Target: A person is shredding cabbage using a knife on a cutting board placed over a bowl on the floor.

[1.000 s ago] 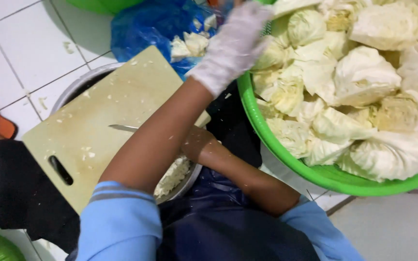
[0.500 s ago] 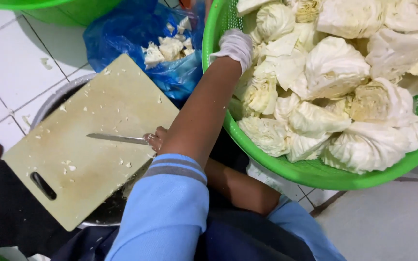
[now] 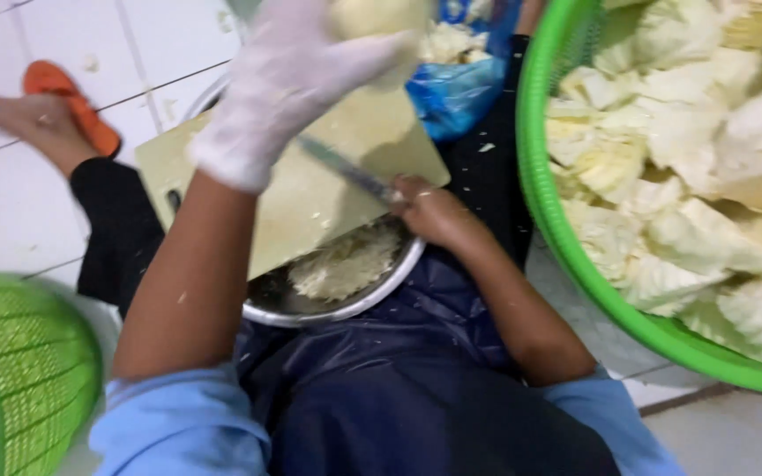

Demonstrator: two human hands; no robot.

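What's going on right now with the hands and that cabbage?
Left hand, gloved, holds a cabbage piece over the board. Right hand grips the knife. Nothing blocks the board.

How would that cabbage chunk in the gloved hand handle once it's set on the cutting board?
The cabbage chunk in the gloved left hand looks rounded, so it could rock or roll on the cutting board. Its layered leaves may flake apart. It probably feels dense yet light enough, since one hand lifts it.
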